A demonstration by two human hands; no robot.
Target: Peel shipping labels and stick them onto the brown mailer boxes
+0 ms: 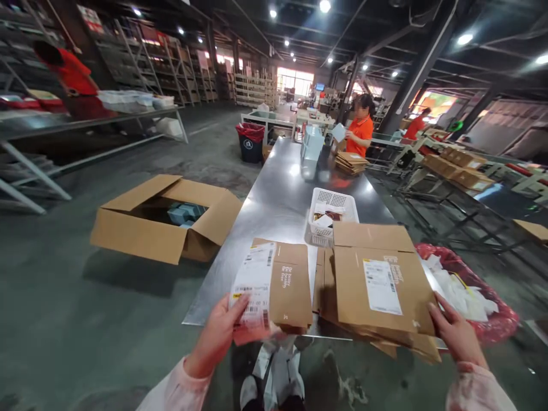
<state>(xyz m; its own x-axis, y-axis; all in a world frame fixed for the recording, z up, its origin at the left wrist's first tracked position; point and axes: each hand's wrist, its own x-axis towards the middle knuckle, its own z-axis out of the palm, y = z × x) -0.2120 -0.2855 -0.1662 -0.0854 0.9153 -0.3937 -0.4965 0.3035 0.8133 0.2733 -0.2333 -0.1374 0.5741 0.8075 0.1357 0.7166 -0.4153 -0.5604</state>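
Note:
My left hand (220, 331) pinches a strip of white printed shipping labels (256, 279), thumb on top. The strip lies over the left part of a folded brown carton (291, 285) near the table's front edge. At the right, my right hand (458, 328) grips the right edge of a flattened cardboard box (355, 285), which bears a white label (382, 287). More flat cartons (327, 285) lie beneath and beside that box; how many is hidden. Behind them stands a white plastic basket (334, 197) with small packets and papers inside.
The metal table (274, 197) runs away from me. An open carton (141, 237) with blue-grey boxes stands left. A red-lined bin (505, 319) holding white waste is at right. A person (361, 134) in orange works at the far end, by stacked cartons (351, 162).

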